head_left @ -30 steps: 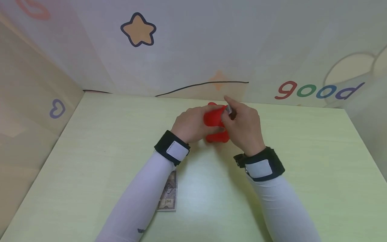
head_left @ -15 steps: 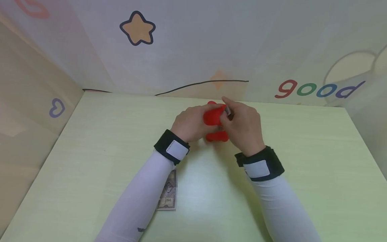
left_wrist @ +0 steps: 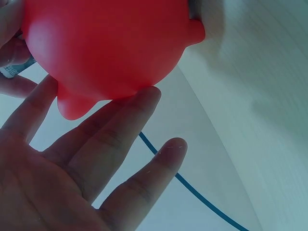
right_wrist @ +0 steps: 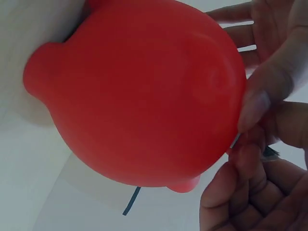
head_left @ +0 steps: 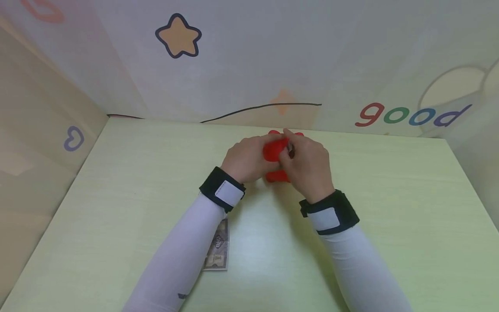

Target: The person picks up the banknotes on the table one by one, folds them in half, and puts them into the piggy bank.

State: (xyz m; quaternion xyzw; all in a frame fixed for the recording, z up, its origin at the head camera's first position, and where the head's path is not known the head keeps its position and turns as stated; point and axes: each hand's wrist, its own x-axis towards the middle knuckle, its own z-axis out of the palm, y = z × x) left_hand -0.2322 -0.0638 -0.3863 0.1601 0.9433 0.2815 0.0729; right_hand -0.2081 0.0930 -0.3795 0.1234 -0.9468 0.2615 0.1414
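A red, rounded piggy bank with stubby feet and ears rests on the table near the back wall. My left hand steadies it from the left, thumb and fingers round its body; in the left wrist view the fingertips press on its smooth side. On the right, my right hand pinches a small folded banknote against the top of the piggy bank. Most of that note is hidden by the fingers, and the right wrist view shows both thumbs close together at the piggy bank's upper surface.
A banknote lies flat on the pale table, partly covered by the left forearm. Behind the table stands a printed wall with a star and the word "good"; another wall borders the left side.
My right hand has shifted slightly left and closer over the piggy bank, and less of the folded banknote shows. The left hand and the piggy bank have stayed in place.
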